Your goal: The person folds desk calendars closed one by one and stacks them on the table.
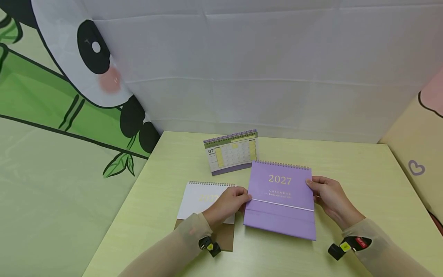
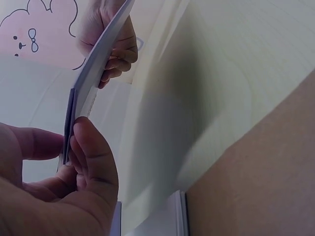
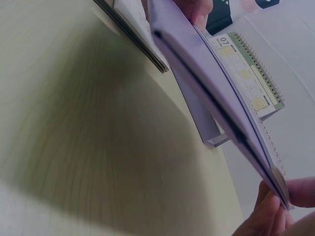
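Observation:
A purple spiral-bound 2027 desk calendar is held up off the table, folded flat and slightly tilted. My left hand pinches its left edge between thumb and fingers, as the left wrist view shows too. On the opposite edge, nearer the spiral, my right hand pinches it the same way. Below my left forearm lies a white 2027 calendar with a brown lower part, partly covered by that hand. Behind both, an open calendar with a green and purple frame stands upright, showing page 07.
The pale wooden table ends at a white cloth at the back. A panda-print cloth hangs on the left, and a cream and pink printed cloth on the right.

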Demonstrator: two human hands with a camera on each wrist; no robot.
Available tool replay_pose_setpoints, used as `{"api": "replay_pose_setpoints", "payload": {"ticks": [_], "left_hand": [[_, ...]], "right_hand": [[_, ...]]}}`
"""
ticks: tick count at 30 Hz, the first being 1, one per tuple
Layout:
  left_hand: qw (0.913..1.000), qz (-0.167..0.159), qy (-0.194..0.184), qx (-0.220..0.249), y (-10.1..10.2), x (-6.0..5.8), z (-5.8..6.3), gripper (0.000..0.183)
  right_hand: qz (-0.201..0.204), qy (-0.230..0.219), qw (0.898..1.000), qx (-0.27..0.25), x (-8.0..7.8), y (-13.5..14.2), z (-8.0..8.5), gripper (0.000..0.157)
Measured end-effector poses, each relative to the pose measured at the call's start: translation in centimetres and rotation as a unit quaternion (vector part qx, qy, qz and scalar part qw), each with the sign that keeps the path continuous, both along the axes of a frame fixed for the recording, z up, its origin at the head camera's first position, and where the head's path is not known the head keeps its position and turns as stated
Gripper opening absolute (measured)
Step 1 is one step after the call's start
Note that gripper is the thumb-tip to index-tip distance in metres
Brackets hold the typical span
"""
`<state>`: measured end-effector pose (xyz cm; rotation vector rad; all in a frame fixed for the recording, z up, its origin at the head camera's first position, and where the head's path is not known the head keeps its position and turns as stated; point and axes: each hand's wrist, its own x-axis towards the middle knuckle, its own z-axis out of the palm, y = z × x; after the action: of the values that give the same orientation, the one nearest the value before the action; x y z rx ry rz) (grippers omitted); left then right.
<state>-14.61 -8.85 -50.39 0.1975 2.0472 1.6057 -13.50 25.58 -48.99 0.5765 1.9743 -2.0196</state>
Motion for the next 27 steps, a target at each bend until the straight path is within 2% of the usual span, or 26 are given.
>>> {"api": "replay_pose_setpoints", "payload": {"ticks": [11,21,27], "left_hand": [[1.0,-0.003,-0.001,-0.001,-0.1,0.1,-0.3,0.027],[0.9998,-0.011,0.013,-0.011,-0.2,0.1,-0.4,0.029],[0.9998,-0.014,0.006,-0.016,-0.4,0.1,-0.6,0.029]], "right_hand": [[0.003,-0.01,1.0,0.008,0.1,0.0,-0.4,0.016],[-0.001,-0.014,1.0,0.01,0.0,-0.1,-0.8,0.019],[0.004,-0.012,1.0,0.018,0.0,-0.2,-1.1,0.021]]}}
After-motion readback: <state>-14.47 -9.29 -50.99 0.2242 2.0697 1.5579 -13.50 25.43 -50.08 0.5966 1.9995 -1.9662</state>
